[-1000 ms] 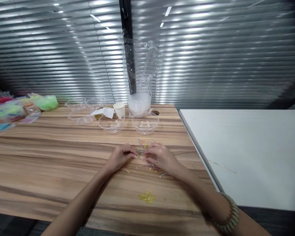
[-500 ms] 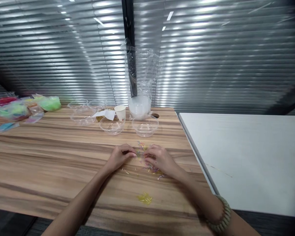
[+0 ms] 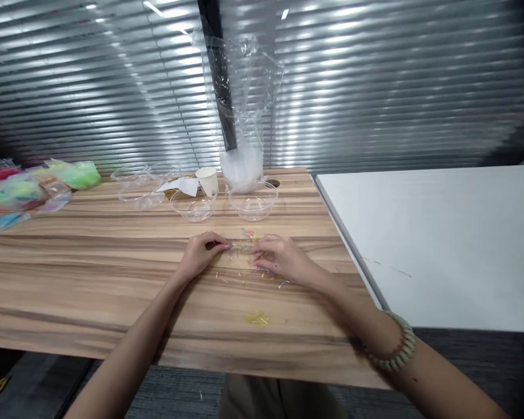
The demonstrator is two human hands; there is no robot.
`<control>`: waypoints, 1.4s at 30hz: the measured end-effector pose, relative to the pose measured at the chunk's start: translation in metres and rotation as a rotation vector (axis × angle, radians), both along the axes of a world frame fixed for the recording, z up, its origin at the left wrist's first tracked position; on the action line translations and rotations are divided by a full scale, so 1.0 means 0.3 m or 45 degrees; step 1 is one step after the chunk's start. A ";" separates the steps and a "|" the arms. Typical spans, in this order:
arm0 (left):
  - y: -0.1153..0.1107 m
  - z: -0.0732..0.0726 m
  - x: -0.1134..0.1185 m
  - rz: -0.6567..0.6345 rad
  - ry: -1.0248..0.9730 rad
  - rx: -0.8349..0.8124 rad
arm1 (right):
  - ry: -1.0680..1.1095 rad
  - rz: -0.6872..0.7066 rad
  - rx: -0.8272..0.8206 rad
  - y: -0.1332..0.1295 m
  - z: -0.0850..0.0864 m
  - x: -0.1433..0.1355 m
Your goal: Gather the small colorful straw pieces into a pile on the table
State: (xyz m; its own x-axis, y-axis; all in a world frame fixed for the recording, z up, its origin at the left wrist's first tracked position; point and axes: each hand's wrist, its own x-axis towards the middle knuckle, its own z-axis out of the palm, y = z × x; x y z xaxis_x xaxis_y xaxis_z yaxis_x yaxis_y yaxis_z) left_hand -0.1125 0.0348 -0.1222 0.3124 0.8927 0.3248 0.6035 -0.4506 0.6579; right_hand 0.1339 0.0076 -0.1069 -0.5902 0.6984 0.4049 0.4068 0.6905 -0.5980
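Observation:
My left hand [image 3: 204, 254] rests on the wooden table with thumb and forefinger pinched together at the left edge of a loose scatter of tiny slender coloured bits [image 3: 240, 248]. Whatever lies between those fingertips is too small to make out. Over the right side of the scatter is my right hand [image 3: 283, 259], its fingers bent and a gap showing between forefinger and thumb. It partly covers more bits [image 3: 283, 284] below it. Closer to me, a small pile of yellow bits [image 3: 257, 318] lies apart from the rest.
Beyond the hands stand clear plastic bowls [image 3: 253, 210], a paper cup [image 3: 208, 181] and a plastic bag holding stacked bowls [image 3: 243, 169]. Bags of coloured material [image 3: 76, 174] lie at the far left. A white table [image 3: 436, 244] adjoins on the right.
The view has tilted down, so the table's front edge and my lap now show. My left hand has drawn slightly away from my right, leaving a wider gap over the bits.

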 end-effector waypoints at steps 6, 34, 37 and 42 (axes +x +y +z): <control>-0.031 0.012 0.000 0.088 -0.009 0.135 | 0.049 0.186 0.007 -0.025 -0.022 -0.025; -0.458 0.047 0.027 -0.232 0.837 0.155 | -0.263 0.357 0.219 -0.057 0.002 -0.024; -0.481 0.054 0.050 -0.283 0.837 0.139 | -0.274 0.413 0.185 -0.057 0.028 -0.015; -0.492 0.045 0.089 -0.339 0.740 0.151 | -0.268 0.435 0.064 -0.086 0.119 0.028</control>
